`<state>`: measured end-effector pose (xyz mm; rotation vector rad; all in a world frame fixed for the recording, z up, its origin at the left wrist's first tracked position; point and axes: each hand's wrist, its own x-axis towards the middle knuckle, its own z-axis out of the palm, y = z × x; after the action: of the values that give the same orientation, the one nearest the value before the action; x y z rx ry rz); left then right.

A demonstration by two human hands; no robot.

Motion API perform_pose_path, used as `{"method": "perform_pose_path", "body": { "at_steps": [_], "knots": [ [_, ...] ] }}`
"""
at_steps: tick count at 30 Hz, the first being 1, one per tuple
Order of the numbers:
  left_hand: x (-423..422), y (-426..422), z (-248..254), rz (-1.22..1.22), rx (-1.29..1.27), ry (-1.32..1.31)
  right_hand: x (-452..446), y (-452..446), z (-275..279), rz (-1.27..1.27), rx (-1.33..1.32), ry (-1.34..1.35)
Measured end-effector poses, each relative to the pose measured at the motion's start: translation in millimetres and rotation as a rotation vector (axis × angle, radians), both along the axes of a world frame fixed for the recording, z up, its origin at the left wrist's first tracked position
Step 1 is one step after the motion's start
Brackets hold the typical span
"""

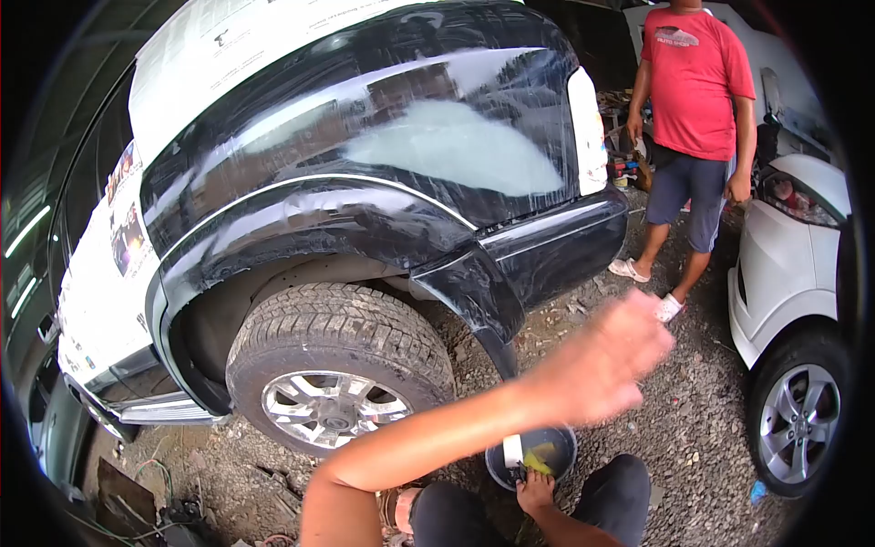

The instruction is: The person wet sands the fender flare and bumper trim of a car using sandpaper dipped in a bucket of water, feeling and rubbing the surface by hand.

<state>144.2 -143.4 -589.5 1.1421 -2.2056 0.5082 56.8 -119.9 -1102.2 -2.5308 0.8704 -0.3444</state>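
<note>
My left hand (624,357) is stretched out across the view to the right, past the bumper corner, above the gravel. It is smeared by motion, so its fingers and anything in them cannot be made out. Low down, my right hand (536,492) is at the near rim of a dark round bucket (570,467). Its fingers are bent around the near end of a limp yellow-green cloth (540,457) in the bucket. A white piece (512,450) and something small and dark lie beside it. Ahead is a black car's rear panel (301,137) with a dull grey sanded patch (456,146).
The car's rear wheel (337,365) and black bumper (556,242) stand close in front. Newspaper (228,46) covers its windows. A person in a red shirt (697,82) stands behind at the right. A white car (793,246) is parked on the right, on gravel (674,438).
</note>
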Motion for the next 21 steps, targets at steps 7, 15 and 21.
{"method": "perform_pose_path", "body": {
  "at_steps": [7, 15, 21],
  "knots": [
    [-112, -12, 42, -0.825, -0.104, -0.04, 13, 0, 0, -0.003, 0.06, -0.062],
    [66, -61, 117, 0.544, 0.082, -0.407, -5, -8, 0, 0.057, 0.186, 0.13],
    [14, 20, -98, 0.193, 0.705, 0.155, 8, -10, -7, 0.053, 0.17, 0.153]
  ]
}}
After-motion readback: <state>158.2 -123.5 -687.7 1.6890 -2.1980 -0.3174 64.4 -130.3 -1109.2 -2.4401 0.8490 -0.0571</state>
